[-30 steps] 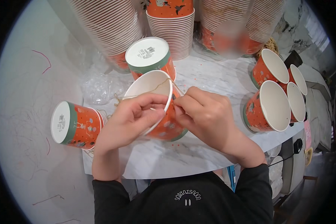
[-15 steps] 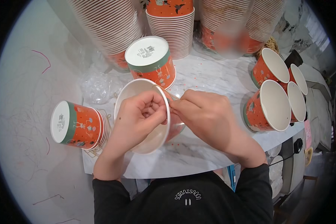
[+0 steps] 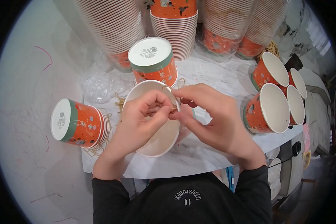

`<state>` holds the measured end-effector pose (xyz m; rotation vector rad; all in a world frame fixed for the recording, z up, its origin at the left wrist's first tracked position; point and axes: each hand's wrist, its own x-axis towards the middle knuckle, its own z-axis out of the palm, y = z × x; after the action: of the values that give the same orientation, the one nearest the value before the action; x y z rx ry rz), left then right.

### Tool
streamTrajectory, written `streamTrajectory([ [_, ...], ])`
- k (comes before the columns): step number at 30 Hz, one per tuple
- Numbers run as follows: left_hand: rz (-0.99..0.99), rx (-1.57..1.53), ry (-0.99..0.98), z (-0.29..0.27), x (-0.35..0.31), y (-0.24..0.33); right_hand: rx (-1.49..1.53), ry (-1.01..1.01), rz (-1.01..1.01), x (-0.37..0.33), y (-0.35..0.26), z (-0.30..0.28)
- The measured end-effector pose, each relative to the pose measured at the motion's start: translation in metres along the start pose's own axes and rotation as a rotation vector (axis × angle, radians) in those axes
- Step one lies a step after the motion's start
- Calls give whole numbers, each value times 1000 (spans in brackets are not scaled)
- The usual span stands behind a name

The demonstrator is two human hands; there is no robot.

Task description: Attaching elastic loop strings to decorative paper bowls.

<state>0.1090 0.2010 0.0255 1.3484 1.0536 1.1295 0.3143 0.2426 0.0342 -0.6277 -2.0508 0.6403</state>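
An orange paper bucket (image 3: 153, 143) with a white inside leans between my hands, its open mouth facing up toward me. My left hand (image 3: 143, 117) reaches over the mouth, thumb and fingertips pinched on thin brown string (image 3: 166, 87) at the right rim. Part of the string loops out beyond the rim; the rest is hidden by fingers. From the right comes my right hand (image 3: 216, 112), index finger and thumb apart around the same spot, the thumb close to the left fingertips. An upside-down orange and green bucket (image 3: 155, 72) stands just behind.
Tall stacks of buckets (image 3: 173, 35) line the back, some in clear plastic. Several upright buckets (image 3: 274, 108) stand at the right on the marble-patterned table (image 3: 212, 156). At the left a nested stack (image 3: 80, 123) lies near loose string and crumpled clear plastic (image 3: 97, 86).
The bucket and my left hand have shifted slightly right. My right index finger and thumb have spread apart from a closed pinch. A string loop now shows beyond the rim.
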Motion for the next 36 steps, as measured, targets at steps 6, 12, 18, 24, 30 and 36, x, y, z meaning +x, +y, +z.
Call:
streamTrajectory([
  [6, 136, 139, 4, 2, -4, 7, -65, 3, 31, -6, 0, 8],
  [12, 303, 536, 161, 4, -14, 24, -75, -8, -93, -6, 8, 5],
  [18, 423, 622, 94, -8, -6, 7, -52, -131, -122, -4, 2, 0],
  [24, 372, 570, 89, -6, -6, 12, -84, -223, -59, 1, 8, -4],
  [30, -74, 65, -17, -5, -11, 12, -109, -391, -54, -4, 20, 2],
  [36, -9, 627, 4, -10, -9, 19, -70, -302, -121, 4, 25, -2],
])
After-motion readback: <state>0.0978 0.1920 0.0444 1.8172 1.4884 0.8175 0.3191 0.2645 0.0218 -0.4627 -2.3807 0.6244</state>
